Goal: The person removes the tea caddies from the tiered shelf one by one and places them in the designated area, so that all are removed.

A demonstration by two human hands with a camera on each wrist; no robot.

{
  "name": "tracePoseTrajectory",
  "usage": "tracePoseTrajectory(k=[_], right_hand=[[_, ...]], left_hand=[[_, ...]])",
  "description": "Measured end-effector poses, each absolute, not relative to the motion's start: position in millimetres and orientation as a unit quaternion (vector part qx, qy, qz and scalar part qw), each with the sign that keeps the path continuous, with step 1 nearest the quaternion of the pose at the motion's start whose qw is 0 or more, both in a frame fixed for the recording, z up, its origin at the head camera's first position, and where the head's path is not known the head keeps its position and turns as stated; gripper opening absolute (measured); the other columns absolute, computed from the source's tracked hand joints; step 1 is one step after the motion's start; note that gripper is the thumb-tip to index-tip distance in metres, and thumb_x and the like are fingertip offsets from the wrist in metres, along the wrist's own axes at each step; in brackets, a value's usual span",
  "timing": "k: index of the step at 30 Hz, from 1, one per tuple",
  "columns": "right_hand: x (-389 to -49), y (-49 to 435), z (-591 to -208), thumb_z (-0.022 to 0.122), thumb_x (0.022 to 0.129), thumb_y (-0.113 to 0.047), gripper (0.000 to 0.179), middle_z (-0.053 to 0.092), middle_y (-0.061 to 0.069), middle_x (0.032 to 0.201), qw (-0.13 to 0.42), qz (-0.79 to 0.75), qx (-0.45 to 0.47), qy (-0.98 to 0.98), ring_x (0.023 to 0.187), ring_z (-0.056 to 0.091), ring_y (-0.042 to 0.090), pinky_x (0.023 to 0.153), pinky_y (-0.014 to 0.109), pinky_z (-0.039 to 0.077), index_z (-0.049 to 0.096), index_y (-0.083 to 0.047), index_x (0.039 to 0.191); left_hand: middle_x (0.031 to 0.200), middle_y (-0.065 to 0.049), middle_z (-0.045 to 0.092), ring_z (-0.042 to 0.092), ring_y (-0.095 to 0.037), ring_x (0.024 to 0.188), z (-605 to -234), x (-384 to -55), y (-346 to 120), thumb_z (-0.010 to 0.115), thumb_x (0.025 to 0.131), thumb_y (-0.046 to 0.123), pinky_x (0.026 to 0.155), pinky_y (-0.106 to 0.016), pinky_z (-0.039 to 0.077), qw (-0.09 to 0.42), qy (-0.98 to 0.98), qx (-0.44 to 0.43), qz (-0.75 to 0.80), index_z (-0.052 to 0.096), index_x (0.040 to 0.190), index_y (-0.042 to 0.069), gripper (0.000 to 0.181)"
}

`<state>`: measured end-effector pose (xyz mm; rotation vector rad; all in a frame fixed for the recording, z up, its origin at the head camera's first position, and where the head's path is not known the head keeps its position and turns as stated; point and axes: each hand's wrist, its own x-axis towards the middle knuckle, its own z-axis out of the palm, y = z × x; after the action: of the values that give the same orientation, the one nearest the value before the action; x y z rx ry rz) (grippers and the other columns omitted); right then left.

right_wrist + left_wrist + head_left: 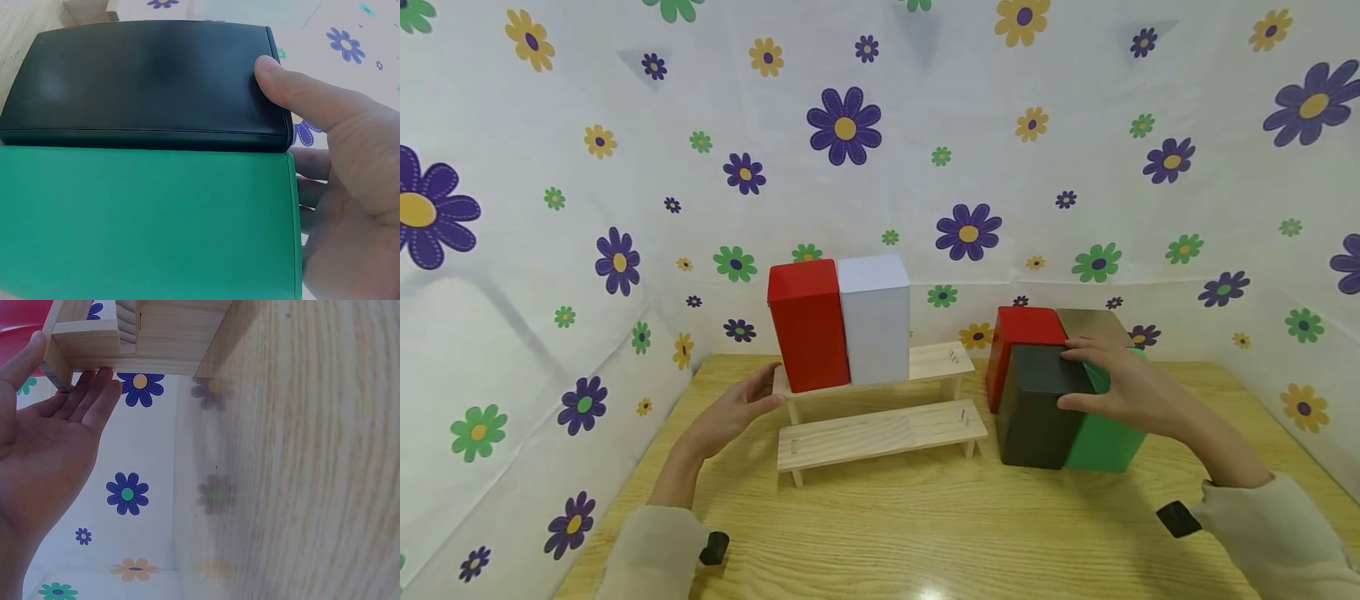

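My left hand (730,412) holds the left end of a two-tier wooden rack (880,433), thumb at the front edge of its upper board and fingers behind. A red box (812,333) and a white box (876,333) stand upright side by side on that upper tier. On the right, my right hand (1131,392) grips the top of a black box (1037,425). Its thumb lies against the black face in the right wrist view, while the fingers reach past the green box (150,219). That green box stands upright against the black one.
Behind the black and green boxes are another red box (1030,325) and a brownish box (1093,323), packed close together. A white flowered cloth (887,200) hangs around the back and sides of the wood-grain table (865,533).
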<state>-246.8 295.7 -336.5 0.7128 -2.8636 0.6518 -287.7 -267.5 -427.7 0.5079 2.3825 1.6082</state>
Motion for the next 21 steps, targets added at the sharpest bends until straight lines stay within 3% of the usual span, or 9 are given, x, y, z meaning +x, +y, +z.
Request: tracePoseTrajectory(k=[15,21], right_hand=[[-248.3,294.9,-335.1,0.083,0.089,-0.036,0.072,0.04,0.033,0.154,0.052,0.221,0.239,-0.944,0.141,0.035,0.057,0.105,0.078,0.033,0.058,0.007,0.14],[-248.3,293.9,-334.7,0.083,0.089,-0.035,0.072,0.041,0.034,0.154,0.052,0.216,0.242,-0.944,0.139,0.037,0.057,0.104,0.076,0.037,0.057,0.008,0.14]], left_hand=[[0.17,-0.019,0.016,0.024,-0.043,0.153,-427.8,-288.3,-268.3,0.059,0.107,0.033,0.121,-0.059,0.025,0.11,0.812,0.173,0.546,0.01,0.165,0.002,0.083],[0.17,-0.019,0.017,0.024,-0.043,0.153,-428.3,-288.4,-268.4,0.059,0.107,0.033,0.12,-0.058,0.025,0.107,0.812,0.176,0.546,0.01,0.165,0.003,0.082]])
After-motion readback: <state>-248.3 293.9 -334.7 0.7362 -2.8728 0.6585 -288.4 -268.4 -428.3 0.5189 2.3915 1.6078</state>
